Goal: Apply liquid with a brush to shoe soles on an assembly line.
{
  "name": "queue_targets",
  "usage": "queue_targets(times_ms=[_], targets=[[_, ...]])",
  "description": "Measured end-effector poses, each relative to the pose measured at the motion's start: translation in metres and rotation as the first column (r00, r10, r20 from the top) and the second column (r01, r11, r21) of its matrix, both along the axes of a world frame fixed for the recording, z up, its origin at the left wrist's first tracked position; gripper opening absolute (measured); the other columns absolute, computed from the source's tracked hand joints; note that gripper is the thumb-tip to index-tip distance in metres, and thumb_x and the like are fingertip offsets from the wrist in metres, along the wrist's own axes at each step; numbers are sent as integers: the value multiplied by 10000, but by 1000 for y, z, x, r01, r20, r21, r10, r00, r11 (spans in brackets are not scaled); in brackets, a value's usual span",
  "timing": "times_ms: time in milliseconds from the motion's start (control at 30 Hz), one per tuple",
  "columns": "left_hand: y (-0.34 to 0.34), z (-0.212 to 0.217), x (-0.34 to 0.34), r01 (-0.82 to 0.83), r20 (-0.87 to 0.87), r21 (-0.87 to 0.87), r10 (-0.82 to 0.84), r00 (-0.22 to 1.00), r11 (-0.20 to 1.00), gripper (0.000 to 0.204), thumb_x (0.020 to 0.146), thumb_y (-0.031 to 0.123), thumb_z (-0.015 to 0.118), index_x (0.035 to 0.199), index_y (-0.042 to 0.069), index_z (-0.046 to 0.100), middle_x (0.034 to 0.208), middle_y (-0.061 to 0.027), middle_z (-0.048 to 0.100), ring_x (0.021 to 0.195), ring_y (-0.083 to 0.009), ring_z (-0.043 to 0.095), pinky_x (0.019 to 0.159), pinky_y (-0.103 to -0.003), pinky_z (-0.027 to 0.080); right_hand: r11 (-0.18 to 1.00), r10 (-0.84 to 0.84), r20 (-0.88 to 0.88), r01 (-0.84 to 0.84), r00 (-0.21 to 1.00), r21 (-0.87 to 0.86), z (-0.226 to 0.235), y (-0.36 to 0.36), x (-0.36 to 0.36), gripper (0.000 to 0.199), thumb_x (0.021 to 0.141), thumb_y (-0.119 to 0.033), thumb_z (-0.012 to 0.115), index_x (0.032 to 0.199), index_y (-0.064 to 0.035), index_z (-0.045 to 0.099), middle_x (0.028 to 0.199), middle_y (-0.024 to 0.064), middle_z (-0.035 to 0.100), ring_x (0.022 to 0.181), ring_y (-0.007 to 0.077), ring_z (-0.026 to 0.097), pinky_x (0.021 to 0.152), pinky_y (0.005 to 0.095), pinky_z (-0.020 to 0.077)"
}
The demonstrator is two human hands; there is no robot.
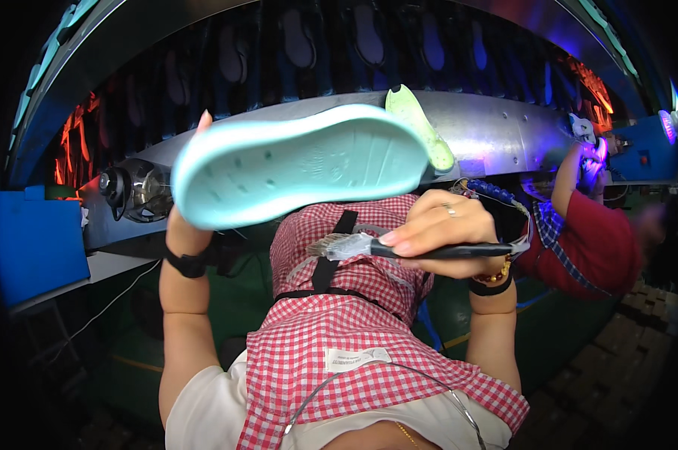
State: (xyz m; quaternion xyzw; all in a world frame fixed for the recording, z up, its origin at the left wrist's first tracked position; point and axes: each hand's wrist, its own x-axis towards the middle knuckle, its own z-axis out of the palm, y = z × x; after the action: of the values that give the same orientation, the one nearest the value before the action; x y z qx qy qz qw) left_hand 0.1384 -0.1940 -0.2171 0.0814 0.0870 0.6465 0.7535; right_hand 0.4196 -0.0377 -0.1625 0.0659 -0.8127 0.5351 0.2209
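Observation:
A light turquoise shoe sole (301, 169) is held up across the middle, its recessed face with small slots toward me. My left hand (204, 122) grips its left end from behind; one fingertip shows above the rim and most of the hand is hidden. Below the sole's right end, my right hand (447, 225) is closed round the black handle of a brush (346, 246). The brush's bristles point left, under the sole and apart from it. A yellow-green sole piece (420, 129) lies on the metal bench just behind the turquoise one.
A curved metal bench (496, 135) runs in front of me, with rows of soles (297, 37) in a dark conveyor behind it. On the left are a clear jar with a black handle (140, 191) and a blue box (43, 244). A co-worker in red (590, 244) works at right.

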Motion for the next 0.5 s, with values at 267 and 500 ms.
queue_targets(times_ms=[267, 500], targets=[[49, -40, 81, -258, -158, -104, 240, 958, 960, 789, 811, 667, 190, 1274, 45, 336, 1163, -184, 486, 1019, -327, 511, 890, -488, 398, 832, -302, 272, 392, 914, -392, -50, -4, -37, 191, 700, -40, 660, 888, -9, 651, 757, 69, 611, 634, 82, 546, 569, 204, 432], [55, -42, 76, -560, -345, -183, 481, 806, 808, 847, 767, 725, 156, 1216, 46, 392, 1072, -165, 540, 971, -317, 538, 872, -434, 425, 927, -331, -45, 333, 943, 170, -46, -31, -38, 218, 612, 0, 676, 827, -15, 645, 694, 81, 613, 623, 184, 571, 579, 271, 461]])
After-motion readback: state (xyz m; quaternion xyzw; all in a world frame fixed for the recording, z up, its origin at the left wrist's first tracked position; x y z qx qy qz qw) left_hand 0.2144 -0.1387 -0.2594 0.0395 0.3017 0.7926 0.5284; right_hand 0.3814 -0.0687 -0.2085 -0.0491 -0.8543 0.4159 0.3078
